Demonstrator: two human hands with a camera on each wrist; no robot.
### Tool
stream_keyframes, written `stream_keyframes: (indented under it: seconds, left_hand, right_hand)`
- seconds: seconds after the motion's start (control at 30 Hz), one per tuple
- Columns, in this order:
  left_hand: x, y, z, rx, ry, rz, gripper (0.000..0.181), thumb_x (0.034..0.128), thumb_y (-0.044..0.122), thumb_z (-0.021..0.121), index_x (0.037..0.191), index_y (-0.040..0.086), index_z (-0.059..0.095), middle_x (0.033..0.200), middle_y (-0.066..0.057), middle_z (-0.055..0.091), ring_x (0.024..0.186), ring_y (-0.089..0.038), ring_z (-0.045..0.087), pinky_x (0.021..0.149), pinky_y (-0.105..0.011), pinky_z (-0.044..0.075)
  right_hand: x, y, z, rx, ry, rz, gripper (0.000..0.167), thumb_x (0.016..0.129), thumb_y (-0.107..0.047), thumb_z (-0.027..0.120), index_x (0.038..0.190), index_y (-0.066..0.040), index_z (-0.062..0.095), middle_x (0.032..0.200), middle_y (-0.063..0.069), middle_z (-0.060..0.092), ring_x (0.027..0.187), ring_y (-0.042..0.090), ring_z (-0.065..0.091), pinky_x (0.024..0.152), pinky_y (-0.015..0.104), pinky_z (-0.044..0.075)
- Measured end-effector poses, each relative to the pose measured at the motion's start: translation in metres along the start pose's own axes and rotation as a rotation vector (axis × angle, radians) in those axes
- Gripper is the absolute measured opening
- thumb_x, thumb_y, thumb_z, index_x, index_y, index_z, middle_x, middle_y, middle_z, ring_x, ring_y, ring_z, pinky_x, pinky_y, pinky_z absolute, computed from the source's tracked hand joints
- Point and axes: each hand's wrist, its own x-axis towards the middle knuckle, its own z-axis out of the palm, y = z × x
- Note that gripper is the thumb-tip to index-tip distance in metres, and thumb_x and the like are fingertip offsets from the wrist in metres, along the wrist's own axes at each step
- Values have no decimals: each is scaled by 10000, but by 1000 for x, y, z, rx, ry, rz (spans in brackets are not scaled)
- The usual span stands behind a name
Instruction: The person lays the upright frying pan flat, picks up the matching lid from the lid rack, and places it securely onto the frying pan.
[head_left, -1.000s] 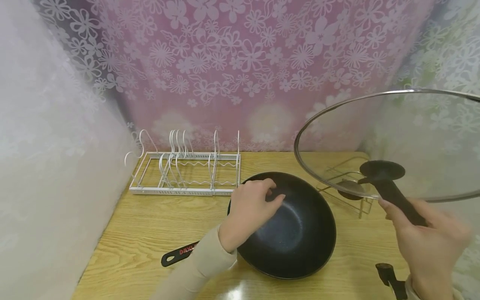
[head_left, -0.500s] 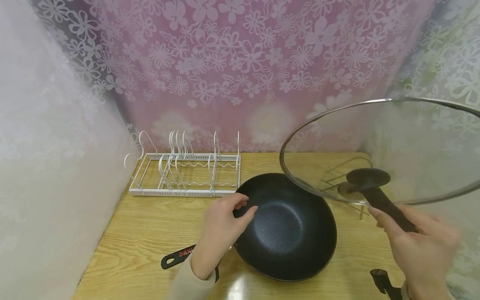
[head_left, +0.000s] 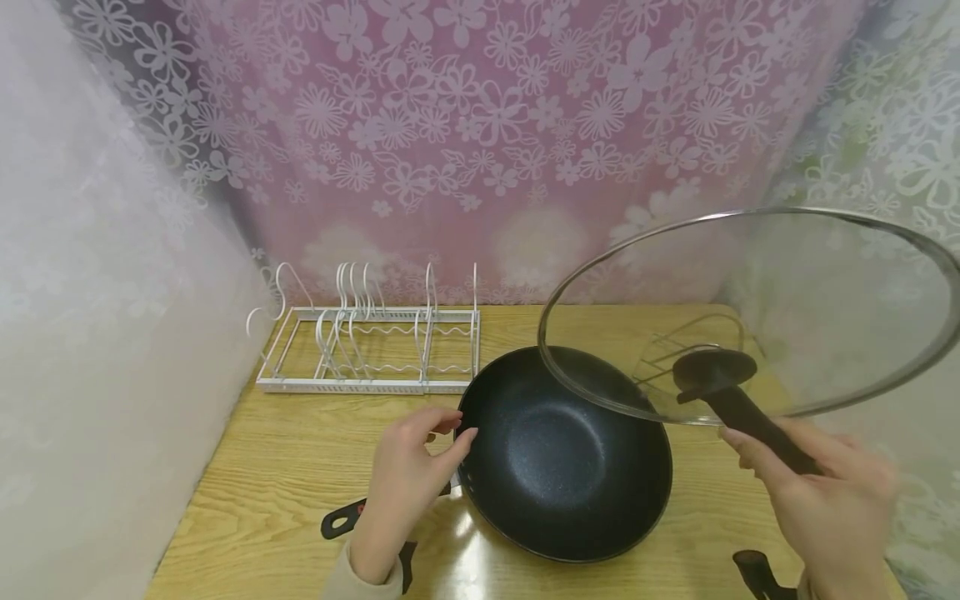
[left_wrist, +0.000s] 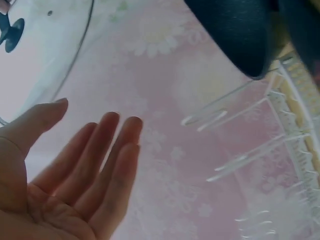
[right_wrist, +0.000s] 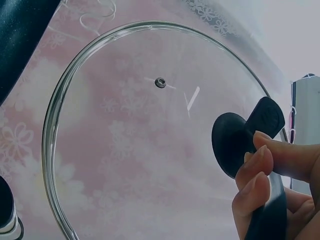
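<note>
My right hand (head_left: 832, 492) grips the long black handle (head_left: 757, 429) of a round glass lid (head_left: 825, 317) with a metal rim. The lid is tilted in the air at the right and overlaps the wok's far right side in the head view. A black wok (head_left: 558, 458) sits on the table, its inside facing up. My left hand (head_left: 408, 471) hovers by the wok's left rim and holds nothing. In the left wrist view the fingers (left_wrist: 102, 165) of the left hand are loosely extended, with the thumb apart. It partly covers a black pan handle (head_left: 341, 521).
A white wire rack (head_left: 367, 387) stands at the back left of the wooden table (head_left: 262, 475). Behind the lid is a thin wire stand (head_left: 660, 367). Another black handle (head_left: 756, 573) shows at the lower right. Patterned curtains (head_left: 525, 125) border the table.
My left hand has drawn back left and down, from over the wok to its left rim. My right hand has carried the lid left and slightly lower.
</note>
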Motion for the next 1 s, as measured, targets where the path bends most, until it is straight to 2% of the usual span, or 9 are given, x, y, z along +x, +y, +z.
stream_keyframes:
  seconds: [0.13, 0.23, 0.37, 0.47, 0.53, 0.7, 0.83, 1.0]
  left_hand:
    - [-10, -16, 1, -54, -15, 43, 197, 765, 137, 857, 932, 100, 760, 901, 7, 740, 821, -129, 690, 678, -319, 573]
    - [-20, -29, 1, -62, -36, 49, 213, 745, 123, 868, 926, 104, 758, 897, 14, 737, 831, -129, 687, 690, -323, 573]
    - [-33, -46, 3, -77, -57, -1, 224, 731, 92, 873, 921, 106, 755, 902, 15, 738, 830, -147, 685, 701, -335, 577]
    - [-41, -57, 5, -99, -53, -41, 234, 727, 56, 869, 923, 107, 753, 909, 6, 738, 820, -165, 688, 696, -348, 582]
    - [-44, -63, 5, -101, -44, -47, 242, 722, 47, 870, 924, 107, 751, 908, 2, 737, 809, -175, 691, 689, -345, 584]
    - [-51, -75, 7, -79, -21, -21, 249, 707, 46, 878, 917, 98, 753, 897, 1, 738, 784, -185, 691, 674, -337, 580]
    - [-55, -82, 11, -50, -10, 11, 258, 691, 36, 885, 905, 93, 751, 882, -9, 736, 769, -176, 688, 670, -327, 581]
    - [-63, -88, 14, -44, -12, 43, 280, 675, 31, 894, 900, 99, 743, 867, -11, 728, 760, -173, 688, 663, -335, 592]
  right_hand:
    - [-3, -2, -2, -49, -40, 46, 209, 598, 215, 800, 751, 89, 733, 586, -127, 630, 509, -68, 497, 527, 70, 355]
    - [-5, -6, -2, -83, -69, 106, 234, 596, 230, 796, 749, 64, 733, 581, -118, 622, 522, -61, 517, 528, 95, 364]
    - [-8, -10, -2, -105, -88, 188, 251, 604, 238, 795, 768, 58, 735, 570, -93, 616, 522, -40, 528, 522, 111, 369]
    - [-8, -13, -1, -130, -99, 229, 249, 622, 223, 805, 791, 51, 742, 565, -67, 618, 523, -24, 545, 552, 99, 387]
    - [-8, -15, 0, -141, -108, 286, 238, 647, 200, 813, 806, 36, 747, 563, -46, 619, 521, 1, 561, 570, 97, 412]
    - [-10, -19, 1, -149, -126, 463, 188, 701, 122, 830, 829, 9, 750, 571, -22, 620, 527, 59, 572, 569, 117, 448]
    - [-12, -19, 2, -141, -155, 485, 196, 703, 118, 830, 859, 29, 750, 585, -14, 628, 531, 77, 575, 562, 132, 471]
    - [-13, -16, 4, -152, -207, 541, 177, 739, 31, 846, 890, 0, 759, 591, -13, 633, 539, 99, 565, 531, 163, 464]
